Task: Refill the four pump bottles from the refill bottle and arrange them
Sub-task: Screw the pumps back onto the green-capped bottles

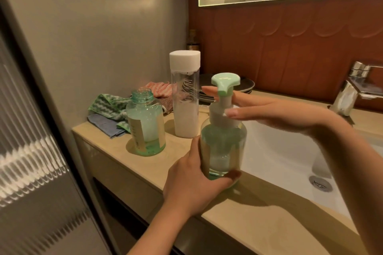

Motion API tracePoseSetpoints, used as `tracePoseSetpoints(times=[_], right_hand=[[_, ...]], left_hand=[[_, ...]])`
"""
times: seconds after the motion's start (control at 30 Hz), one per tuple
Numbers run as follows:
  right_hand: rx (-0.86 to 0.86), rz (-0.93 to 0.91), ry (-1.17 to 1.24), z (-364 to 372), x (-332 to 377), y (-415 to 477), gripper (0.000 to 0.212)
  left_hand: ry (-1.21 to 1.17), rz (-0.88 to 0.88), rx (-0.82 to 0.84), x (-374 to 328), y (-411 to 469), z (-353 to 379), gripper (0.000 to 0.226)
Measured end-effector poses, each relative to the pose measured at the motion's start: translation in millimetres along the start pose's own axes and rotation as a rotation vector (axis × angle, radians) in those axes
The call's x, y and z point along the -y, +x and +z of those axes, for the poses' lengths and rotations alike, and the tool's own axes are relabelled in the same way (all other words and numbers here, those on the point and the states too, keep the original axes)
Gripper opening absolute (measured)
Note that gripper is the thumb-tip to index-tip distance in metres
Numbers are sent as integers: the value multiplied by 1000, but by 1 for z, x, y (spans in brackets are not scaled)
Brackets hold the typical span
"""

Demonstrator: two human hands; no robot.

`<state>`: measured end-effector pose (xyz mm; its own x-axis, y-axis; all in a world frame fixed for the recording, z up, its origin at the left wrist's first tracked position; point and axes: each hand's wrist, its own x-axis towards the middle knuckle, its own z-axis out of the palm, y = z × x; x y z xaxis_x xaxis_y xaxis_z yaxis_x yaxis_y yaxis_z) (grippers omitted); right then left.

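A clear green pump bottle (222,143) with a mint pump head stands on the beige counter (128,163) at the sink's left rim. My left hand (192,184) grips its lower body. My right hand (267,109) has fingers round the white pump collar. To its left stands a second green bottle (146,124) with no pump, its neck open, partly filled. Behind them is the tall clear refill bottle (185,97) with a white cap, about half full of whitish liquid.
Folded cloths (116,109) in green, blue and pink lie at the counter's back left by the wall. Dark plates (246,85) are stacked behind the refill bottle. The white sink basin (290,157) opens to the right, with a chrome tap (350,89) behind it.
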<state>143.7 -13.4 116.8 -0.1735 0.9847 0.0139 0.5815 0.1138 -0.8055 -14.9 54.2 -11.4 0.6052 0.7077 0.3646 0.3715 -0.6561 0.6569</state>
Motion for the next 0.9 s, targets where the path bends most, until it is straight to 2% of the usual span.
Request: tracePoseSetpoints(times=[0.13, 0.27, 0.37, 0.43, 0.5, 0.57, 0.67, 0.8, 0.9], right_hand=[[-48, -29, -138, -4, 2, -1, 46], [-304, -38, -307, 3, 7, 6, 55], [-427, -29, -400, 15, 8, 14, 64], [-464, -78, -466, 22, 8, 18, 46], [-446, -144, -431, 27, 9, 19, 27], [-377, -192, -294, 29, 10, 17, 22], [-212, -193, -186, 23, 6, 15, 49], [-20, -50, 96, 7, -6, 10, 49], [14, -49, 128, -1, -10, 5, 49]], left_hand=[[-3, 2, 2, 1, 0, 1, 82], [13, -19, 13, 2, 0, 1, 84], [26, -58, 36, 0, 1, 1, 75], [24, -54, 41, -2, 1, 0, 70], [7, -55, 39, -2, 1, 0, 70], [-35, -74, 29, 0, 0, 1, 76], [-57, -59, 4, 1, 0, 2, 84], [-17, -34, 10, 0, 1, 2, 86], [-12, -15, 17, 1, 1, 2, 83]])
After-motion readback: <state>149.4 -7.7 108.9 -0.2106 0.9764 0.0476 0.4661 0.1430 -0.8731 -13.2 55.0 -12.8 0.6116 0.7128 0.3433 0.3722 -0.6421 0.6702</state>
